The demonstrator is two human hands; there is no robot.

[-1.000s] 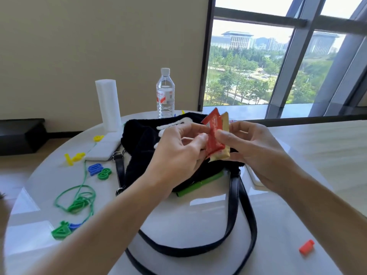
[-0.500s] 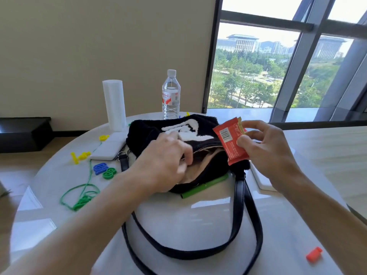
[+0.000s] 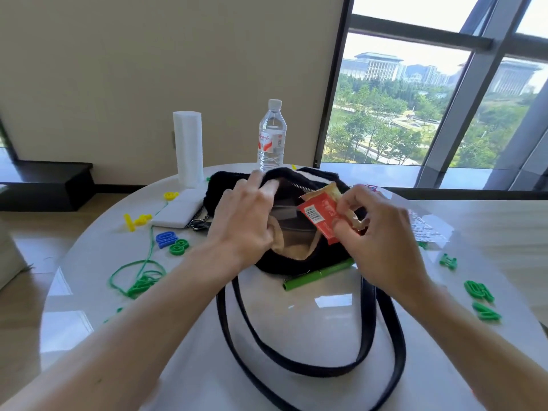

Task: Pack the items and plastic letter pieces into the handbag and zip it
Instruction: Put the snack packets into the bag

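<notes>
Partly hiding the handbag (image 3: 225, 183), left grip (image 3: 243, 221) holds its rim; right grip (image 3: 379, 235) pinches a red sachet (image 3: 317, 215)

- left hand (image 3: 246, 221): back up, fingers hooked over the far rim of the handbag (image 3: 221, 188); forearm comes in from lower left
- right hand (image 3: 379, 235): thumb and curled fingertips pinch the red packet (image 3: 318, 216); forearm comes in from lower right
</notes>
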